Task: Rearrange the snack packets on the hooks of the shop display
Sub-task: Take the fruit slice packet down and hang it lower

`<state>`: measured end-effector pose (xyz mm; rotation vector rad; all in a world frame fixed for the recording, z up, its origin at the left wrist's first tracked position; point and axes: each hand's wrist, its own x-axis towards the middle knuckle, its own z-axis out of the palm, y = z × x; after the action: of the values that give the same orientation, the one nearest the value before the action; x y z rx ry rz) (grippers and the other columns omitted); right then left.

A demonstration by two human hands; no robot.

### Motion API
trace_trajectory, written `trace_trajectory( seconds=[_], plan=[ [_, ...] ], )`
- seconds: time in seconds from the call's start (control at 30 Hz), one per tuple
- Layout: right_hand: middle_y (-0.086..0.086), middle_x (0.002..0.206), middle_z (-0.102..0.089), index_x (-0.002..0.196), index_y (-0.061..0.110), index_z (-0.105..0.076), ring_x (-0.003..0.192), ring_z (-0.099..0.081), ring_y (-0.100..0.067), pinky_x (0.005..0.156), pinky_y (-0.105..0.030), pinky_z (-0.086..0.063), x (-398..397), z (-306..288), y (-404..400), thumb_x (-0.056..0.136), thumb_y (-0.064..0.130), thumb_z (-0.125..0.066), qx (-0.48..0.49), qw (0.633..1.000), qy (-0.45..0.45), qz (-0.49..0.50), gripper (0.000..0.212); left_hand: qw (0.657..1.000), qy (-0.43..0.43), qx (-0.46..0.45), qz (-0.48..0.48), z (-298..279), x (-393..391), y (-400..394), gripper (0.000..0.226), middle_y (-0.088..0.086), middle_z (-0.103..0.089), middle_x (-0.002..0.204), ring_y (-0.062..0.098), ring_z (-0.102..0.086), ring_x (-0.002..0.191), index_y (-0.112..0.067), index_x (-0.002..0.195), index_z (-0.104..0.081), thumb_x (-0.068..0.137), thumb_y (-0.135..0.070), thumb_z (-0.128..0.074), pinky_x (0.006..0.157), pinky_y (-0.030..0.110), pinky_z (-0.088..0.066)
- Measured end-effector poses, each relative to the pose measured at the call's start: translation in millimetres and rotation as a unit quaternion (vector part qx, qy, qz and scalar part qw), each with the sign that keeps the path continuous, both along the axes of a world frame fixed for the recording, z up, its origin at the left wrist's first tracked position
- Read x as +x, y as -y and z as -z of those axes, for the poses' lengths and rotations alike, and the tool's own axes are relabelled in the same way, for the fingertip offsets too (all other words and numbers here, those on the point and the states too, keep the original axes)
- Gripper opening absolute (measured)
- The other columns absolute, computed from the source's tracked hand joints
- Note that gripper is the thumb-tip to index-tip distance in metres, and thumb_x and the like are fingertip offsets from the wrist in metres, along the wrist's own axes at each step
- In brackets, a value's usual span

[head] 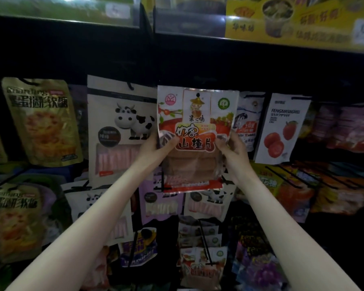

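Observation:
A red and white hawthorn snack packet [195, 114] is held upright at the middle of the display, its hang hole near the top edge. My left hand [156, 148] grips its left side with the thumb across the front. On the opposite side, my right hand [232, 149] pinches the packet's right edge. Whether the hole sits on a hook cannot be seen.
A cow-print packet [118, 131] hangs just left, a gold packet [42, 120] further left. A white tomato packet [282, 127] hangs to the right. Bare black hooks [298, 175] jut out at lower right. More hawthorn packets [200, 255] hang below. A shelf edge [282, 40] runs overhead.

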<state>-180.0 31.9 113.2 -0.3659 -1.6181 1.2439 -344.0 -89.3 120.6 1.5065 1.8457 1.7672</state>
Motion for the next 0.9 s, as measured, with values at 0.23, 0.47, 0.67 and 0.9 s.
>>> trace_trajectory(
  seconds=[0.23,0.47,0.67,0.9],
  plan=[
    [-0.001,0.121,-0.059,0.125,0.023,-0.046,0.111,-0.058,-0.021,0.093,-0.040,-0.051,4.3,-22.4,-10.2,0.089,0.020,-0.062,-0.037,0.998,0.052,-0.016,0.039,0.993,-0.055,0.101,-0.033,2.5,23.7,3.3,0.034,-0.008,-0.060,0.110,0.003,-0.056,0.101,-0.015,0.120,-0.051,0.088,-0.019,-0.062,0.080,0.009,-0.044],
    [-0.007,0.121,-0.060,0.128,0.026,-0.038,0.111,-0.059,-0.023,0.086,-0.040,-0.054,-5.7,-60.6,6.8,0.089,0.010,-0.061,0.051,0.998,0.028,0.008,0.048,0.980,0.020,0.195,-0.026,-10.6,9.1,13.0,0.018,-0.011,-0.065,0.101,-0.003,-0.064,0.092,-0.012,0.108,-0.058,0.091,-0.017,-0.057,0.073,0.014,-0.052],
    [0.004,0.125,-0.054,0.138,0.028,-0.028,0.119,-0.053,-0.012,0.092,-0.028,-0.051,6.5,-66.3,32.3,0.086,0.004,-0.063,0.132,0.991,0.014,0.015,0.066,0.978,0.017,0.207,-0.005,-29.5,7.9,35.7,0.020,-0.003,-0.062,0.110,0.009,-0.063,0.102,-0.022,0.109,-0.049,0.092,-0.015,-0.055,0.075,0.018,-0.053],
    [0.009,0.103,-0.065,0.090,0.034,-0.061,0.104,-0.060,-0.014,0.089,-0.043,-0.051,53.7,-41.5,34.4,0.086,0.016,-0.066,0.105,0.990,0.083,0.032,0.019,0.990,-0.029,0.082,0.108,-8.6,47.5,56.0,0.047,-0.004,-0.059,0.112,0.008,-0.064,0.099,-0.030,0.118,-0.039,0.085,-0.005,-0.062,0.076,0.026,-0.055]
  ],
)
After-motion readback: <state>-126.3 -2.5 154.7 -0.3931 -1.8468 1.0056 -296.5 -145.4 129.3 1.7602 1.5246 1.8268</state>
